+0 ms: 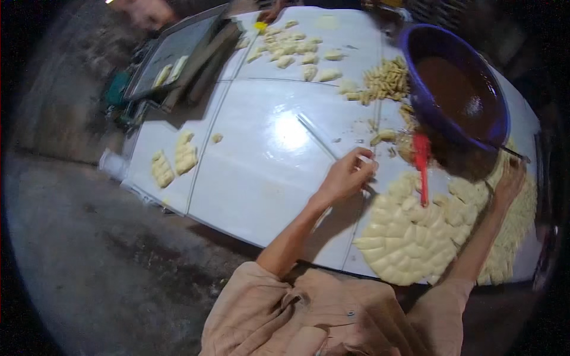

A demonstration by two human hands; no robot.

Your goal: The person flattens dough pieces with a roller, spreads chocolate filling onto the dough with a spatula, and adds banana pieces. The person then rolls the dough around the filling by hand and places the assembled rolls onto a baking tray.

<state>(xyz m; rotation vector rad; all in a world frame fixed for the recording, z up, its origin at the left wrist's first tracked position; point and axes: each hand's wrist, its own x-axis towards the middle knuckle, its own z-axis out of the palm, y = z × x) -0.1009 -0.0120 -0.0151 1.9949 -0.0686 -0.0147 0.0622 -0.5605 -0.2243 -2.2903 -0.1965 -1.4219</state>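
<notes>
My left hand (349, 173) hovers over the white table with curled fingers and thumb drawn together. A small pale thing shows at its fingertips, too unclear to name. A thin pale rod (316, 135) lies on the table just beyond it. My right hand (509, 181) reaches to the far right, over pale dough strips (504, 243) and close to a thin dark stick (512, 152) at the tub's edge. Its fingers are blurred, and I cannot tell whether they grip anything. Between my arms spreads a wide mass of pale dough lumps (409, 240), with a red-handled tool (423, 169) at its far side.
A purple tub (414, 77) of brown liquid stands at the far right. Beside it are heaped small dough sticks (386, 80). Dough pieces (291, 47) lie at the back, with two scored pieces (186, 155) at left. A machine with a flat tray (178, 56) stands back left.
</notes>
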